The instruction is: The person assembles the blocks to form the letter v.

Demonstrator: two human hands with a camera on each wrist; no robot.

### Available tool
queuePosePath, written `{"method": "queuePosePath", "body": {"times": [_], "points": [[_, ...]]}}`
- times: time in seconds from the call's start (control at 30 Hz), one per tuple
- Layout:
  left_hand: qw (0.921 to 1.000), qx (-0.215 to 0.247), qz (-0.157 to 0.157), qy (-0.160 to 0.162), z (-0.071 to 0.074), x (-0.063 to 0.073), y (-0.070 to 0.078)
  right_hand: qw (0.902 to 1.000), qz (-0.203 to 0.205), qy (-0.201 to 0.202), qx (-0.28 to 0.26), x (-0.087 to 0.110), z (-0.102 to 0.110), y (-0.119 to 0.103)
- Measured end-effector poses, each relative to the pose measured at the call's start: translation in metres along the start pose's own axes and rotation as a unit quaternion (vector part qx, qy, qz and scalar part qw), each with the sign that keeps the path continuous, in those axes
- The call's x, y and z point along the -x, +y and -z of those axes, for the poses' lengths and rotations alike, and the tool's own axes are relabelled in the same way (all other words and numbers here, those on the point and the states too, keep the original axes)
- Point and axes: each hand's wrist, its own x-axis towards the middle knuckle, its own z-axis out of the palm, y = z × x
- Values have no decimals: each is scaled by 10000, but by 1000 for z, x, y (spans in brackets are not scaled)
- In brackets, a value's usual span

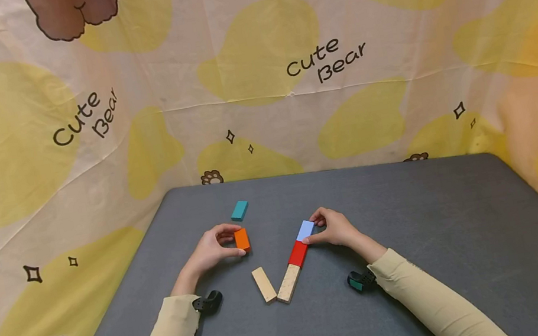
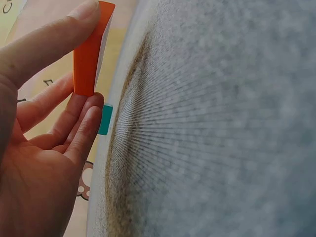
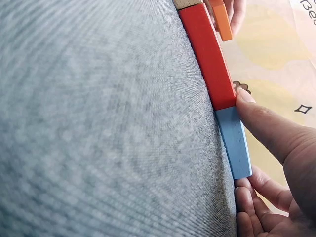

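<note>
Between thumb and fingertips, my left hand [image 1: 214, 246] holds an orange block [image 1: 242, 240]; in the left wrist view this block [image 2: 89, 59] appears raised off the table. My right hand [image 1: 334, 227] pinches a light blue block [image 1: 304, 230] lengthwise, the thumb near its joint with a red block [image 1: 297, 254] and the fingers at its far end. Light blue, red and a plain wooden block [image 1: 288, 283] lie end to end in a slanting row. Another plain wooden block [image 1: 264, 285] angles away from the row's near end, making a V.
A teal block [image 1: 239, 210] lies on the grey table [image 1: 417, 214] beyond my left hand. Printed cloth [image 1: 252, 75] hangs behind the table and along its sides. Black straps with wrist cameras [image 1: 209, 303] sit at both cuffs.
</note>
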Motion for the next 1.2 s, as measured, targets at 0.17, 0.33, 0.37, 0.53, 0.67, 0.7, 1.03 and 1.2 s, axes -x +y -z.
{"method": "queuePosePath", "body": {"times": [0.17,0.33,0.37,0.53,0.67,0.7,1.03,1.2], "points": [[10000,-25,64,42,-1,3,2,10000,-8,-3,24,0,0,0],[10000,-44,54,54,-2,4,3,10000,-56,-7,37,0,0,-1],[10000,-59,53,56,-2,4,4,10000,-64,-3,38,0,0,-1],[9999,-101,95,94,-4,7,5,10000,-51,6,49,0,0,-1],[9998,-144,101,136,-5,9,5,10000,-35,-1,45,1,0,-1],[9997,-169,89,138,-5,9,5,10000,-31,-1,48,1,0,-1],[9994,-267,120,189,-8,12,8,10000,9,2,41,1,0,-2],[9992,-326,119,183,-9,14,9,10000,1,25,30,1,-1,-1]]}}
